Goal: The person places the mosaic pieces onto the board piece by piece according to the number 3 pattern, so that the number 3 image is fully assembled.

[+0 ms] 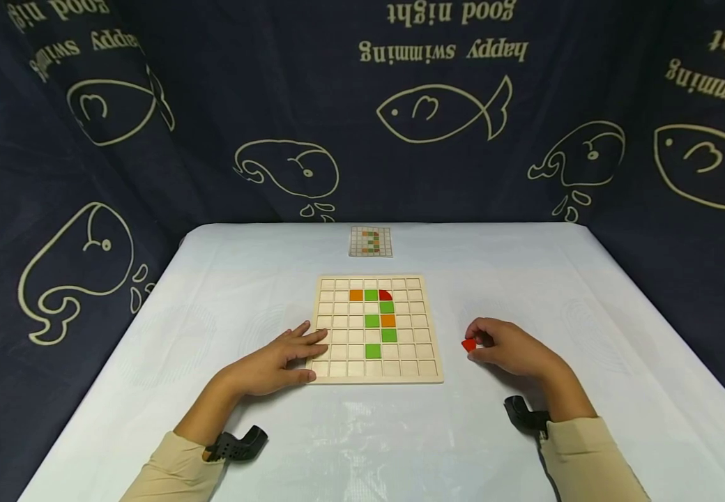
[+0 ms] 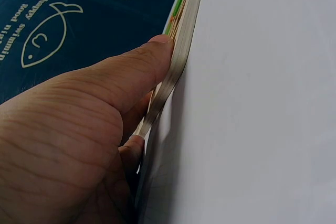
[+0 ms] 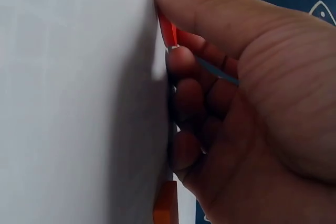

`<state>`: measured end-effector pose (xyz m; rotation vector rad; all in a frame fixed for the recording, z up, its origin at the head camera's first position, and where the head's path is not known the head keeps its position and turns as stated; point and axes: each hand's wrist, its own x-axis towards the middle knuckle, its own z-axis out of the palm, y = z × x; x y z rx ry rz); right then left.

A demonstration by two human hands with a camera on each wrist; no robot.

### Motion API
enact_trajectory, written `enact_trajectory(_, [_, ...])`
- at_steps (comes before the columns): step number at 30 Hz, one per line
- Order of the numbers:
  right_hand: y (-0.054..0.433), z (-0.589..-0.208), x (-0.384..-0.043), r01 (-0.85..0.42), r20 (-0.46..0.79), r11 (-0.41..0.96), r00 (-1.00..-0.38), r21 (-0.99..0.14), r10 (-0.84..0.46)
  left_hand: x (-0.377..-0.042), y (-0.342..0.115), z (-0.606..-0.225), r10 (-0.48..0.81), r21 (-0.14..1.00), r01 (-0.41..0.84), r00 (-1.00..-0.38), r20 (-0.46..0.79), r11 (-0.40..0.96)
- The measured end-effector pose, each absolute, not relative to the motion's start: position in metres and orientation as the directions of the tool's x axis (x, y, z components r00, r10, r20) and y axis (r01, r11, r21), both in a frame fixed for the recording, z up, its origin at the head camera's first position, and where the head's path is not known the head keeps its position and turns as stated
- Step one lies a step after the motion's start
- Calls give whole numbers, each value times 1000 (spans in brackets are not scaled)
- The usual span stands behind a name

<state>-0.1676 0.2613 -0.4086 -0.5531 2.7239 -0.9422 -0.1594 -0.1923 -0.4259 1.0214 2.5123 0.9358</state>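
A square wooden grid board [image 1: 408, 351] lies on the table with green, orange and red tiles in some of its cells. My left hand [image 1: 275, 360] rests at the board's left side, fingers spread over the edge and thumb at the near left corner. In the left wrist view, the thumb [image 2: 142, 61] touches the board's edge. To the right of the board, my right hand [image 1: 513, 346] pinches a small red tile [image 1: 469, 345] between thumb and fingers, low over the table. A red quarter-round tile [image 1: 385, 295] sits in the board's upper part.
Beyond the board lies a small pattern card [image 1: 371, 242] showing a similar coloured grid. An orange block [image 3: 166, 205] is on the table by the right hand, hidden in the head view. White cloth [image 1: 337, 439] covers the table; dark printed curtains [image 1: 350, 188] surround it.
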Motion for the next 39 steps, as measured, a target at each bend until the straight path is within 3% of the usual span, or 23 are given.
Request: enact_trajectory(39, [249, -405, -172, -294, -43, 697, -905, -654, -423, -160, -192, -425, 695, 658, 514, -719, -21, 551])
